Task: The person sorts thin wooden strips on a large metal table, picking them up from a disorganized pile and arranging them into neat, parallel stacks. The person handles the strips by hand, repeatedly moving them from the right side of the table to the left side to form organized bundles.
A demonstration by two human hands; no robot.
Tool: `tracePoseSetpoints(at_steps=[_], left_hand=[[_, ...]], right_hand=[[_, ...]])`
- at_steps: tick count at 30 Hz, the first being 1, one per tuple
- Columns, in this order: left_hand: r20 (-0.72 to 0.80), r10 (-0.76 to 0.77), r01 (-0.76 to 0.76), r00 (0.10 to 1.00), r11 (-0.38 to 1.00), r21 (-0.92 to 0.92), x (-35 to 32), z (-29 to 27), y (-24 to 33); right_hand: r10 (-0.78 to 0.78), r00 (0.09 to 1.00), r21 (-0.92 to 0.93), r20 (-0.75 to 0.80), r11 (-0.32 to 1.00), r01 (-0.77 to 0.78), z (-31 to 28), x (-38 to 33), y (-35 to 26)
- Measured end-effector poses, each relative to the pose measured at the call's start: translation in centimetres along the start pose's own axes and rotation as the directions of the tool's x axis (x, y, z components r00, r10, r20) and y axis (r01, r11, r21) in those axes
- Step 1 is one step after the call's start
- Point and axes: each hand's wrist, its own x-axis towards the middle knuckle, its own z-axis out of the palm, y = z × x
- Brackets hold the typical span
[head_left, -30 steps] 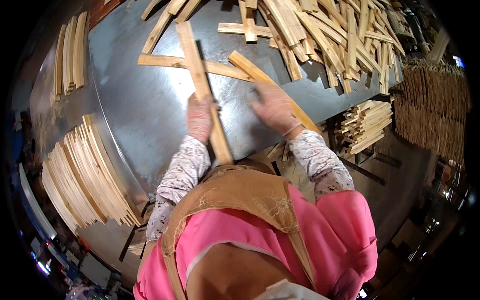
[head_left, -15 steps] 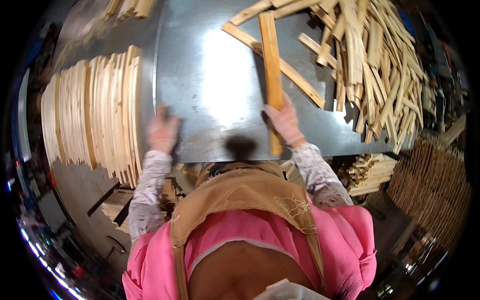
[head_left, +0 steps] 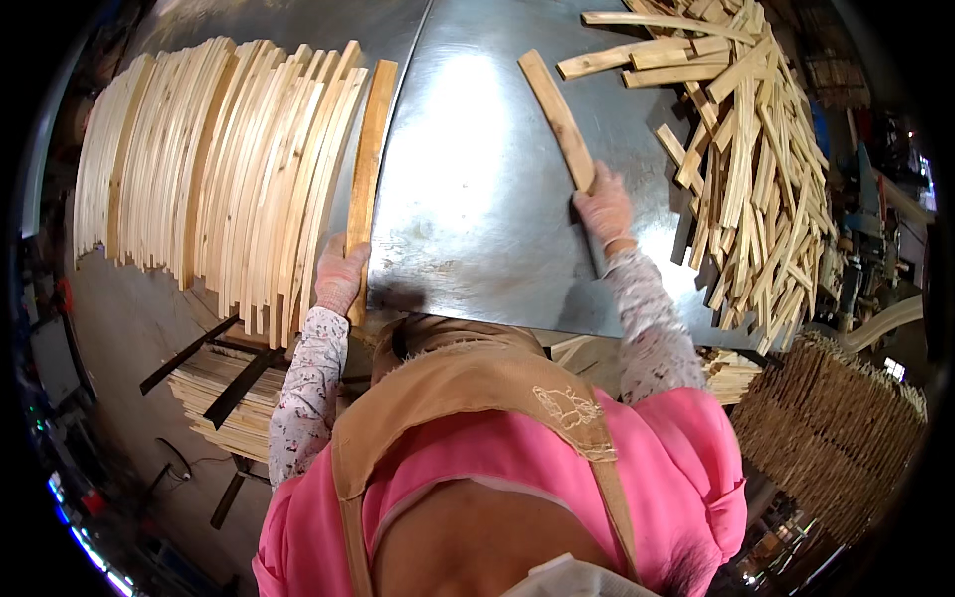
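Observation:
My left hand (head_left: 341, 274), in a thin pale glove, is closed round the near end of an orange-toned wooden strip (head_left: 370, 159). This strip lies lengthwise beside the row of pale wooden strips (head_left: 269, 169) on the left, with a narrow gap at its far end. My right hand (head_left: 605, 206), gloved too, grips the near end of another wooden strip (head_left: 557, 117). That one slants away to the far left over the metal tabletop (head_left: 468, 229). My right fingertips are partly hidden.
A jumbled heap of wooden strips (head_left: 756, 179) covers the table's right side. Below its left edge, more strips (head_left: 224, 393) rest near dark metal bars (head_left: 244, 388). A large stack of brown sticks (head_left: 826, 438) stands at the lower right.
The orange-toned strip has passed from my right hand to my left, beside the row. My right hand has taken another strip from near the heap. The view has shifted left.

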Motion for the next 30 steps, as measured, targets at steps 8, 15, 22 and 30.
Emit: tracePoseSetpoints(at_steps=[8,15,22,30], left_hand=[[0.044,-0.070,0.071,0.997,0.997,-0.009,0.5,-0.4,2.1],[0.073,-0.086,0.093,0.994,0.991,-0.093,0.7,-0.5,1.8],[0.050,-0.038,0.046,0.998,0.984,-0.172,3.0,1.5,5.5],[0.305,-0.127,0.306,0.944,0.681,-0.665,3.6,9.1,10.7]], right_hand=[[0.083,0.863,0.563,0.498,0.727,-0.394,3.6,-4.5,-8.8],[0.035,0.646,0.607,0.763,0.303,-0.734,2.2,-17.4,-5.3],[0.043,0.788,0.644,0.614,0.549,-0.532,2.6,-13.1,-2.1],[-0.191,0.790,0.747,0.582,-0.259,-0.612,2.1,-7.0,-4.2]])
